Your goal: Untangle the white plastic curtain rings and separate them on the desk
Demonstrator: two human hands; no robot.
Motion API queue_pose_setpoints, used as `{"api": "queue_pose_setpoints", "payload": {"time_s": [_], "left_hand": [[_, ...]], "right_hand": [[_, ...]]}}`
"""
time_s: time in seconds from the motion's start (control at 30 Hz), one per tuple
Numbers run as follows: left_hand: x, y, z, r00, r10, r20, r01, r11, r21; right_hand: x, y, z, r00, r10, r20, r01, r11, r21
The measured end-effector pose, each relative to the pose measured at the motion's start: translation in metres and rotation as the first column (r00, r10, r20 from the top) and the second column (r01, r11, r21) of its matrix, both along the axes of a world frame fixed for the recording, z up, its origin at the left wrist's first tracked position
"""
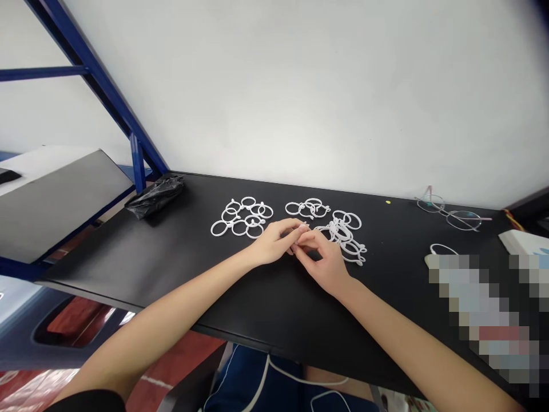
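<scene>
My left hand [278, 240] and my right hand [325, 258] meet over the middle of the black tabletop [266, 297], fingertips pinched together. Whatever they pinch is mostly hidden; only a small whitish bit shows at the fingertips. Just behind and left of my left hand lies a loose group of white plastic curtain rings [218, 228] with small eyelets. Beyond my fingers is a smaller cluster of the same rings [293, 208]. Beside my right hand, more rings [352, 247] lie overlapped in a pile, partly covered by that hand.
A crumpled black plastic bag [156, 196] lies at the table's far left corner. Toward the right are eyeglasses [463, 220], a tiny yellow dot [388, 202], a pixelated object [484, 315] and a white box [521, 246]. A blue metal frame [103, 86] rises at left; white cable [261, 380] hangs below the front edge.
</scene>
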State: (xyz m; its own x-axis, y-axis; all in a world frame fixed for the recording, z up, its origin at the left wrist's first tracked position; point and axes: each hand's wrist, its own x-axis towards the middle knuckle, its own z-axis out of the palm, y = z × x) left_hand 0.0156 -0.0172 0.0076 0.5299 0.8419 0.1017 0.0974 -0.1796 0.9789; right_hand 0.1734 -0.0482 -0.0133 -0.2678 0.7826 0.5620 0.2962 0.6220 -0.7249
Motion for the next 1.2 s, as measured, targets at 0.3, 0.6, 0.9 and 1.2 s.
{"api": "queue_pose_setpoints", "payload": {"time_s": [0.3,0.6,0.9,1.2], "left_hand": [[-0.0003,0.0008,0.0013,0.998,0.053,0.042,-0.058,0.991,0.122],[-0.0001,-0.0005,0.0040,0.993,0.052,0.104,-0.059,0.996,0.063],[-0.0010,-0.0011,0.0054,0.993,0.058,0.102,-0.066,0.995,0.070],[-0.0003,0.0001,0.0007,0.994,0.099,0.044,-0.104,0.987,0.125]], "right_hand": [[-0.0004,-0.0012,0.0021,0.994,-0.094,-0.047,0.094,0.996,0.002],[0.0004,-0.0016,0.0019,0.995,-0.091,-0.044,0.091,0.996,0.012],[0.0009,-0.0023,0.0018,0.995,-0.086,-0.057,0.086,0.996,-0.008],[-0.0006,-0.0016,0.0021,0.990,-0.089,-0.111,0.081,0.994,-0.072]]}}
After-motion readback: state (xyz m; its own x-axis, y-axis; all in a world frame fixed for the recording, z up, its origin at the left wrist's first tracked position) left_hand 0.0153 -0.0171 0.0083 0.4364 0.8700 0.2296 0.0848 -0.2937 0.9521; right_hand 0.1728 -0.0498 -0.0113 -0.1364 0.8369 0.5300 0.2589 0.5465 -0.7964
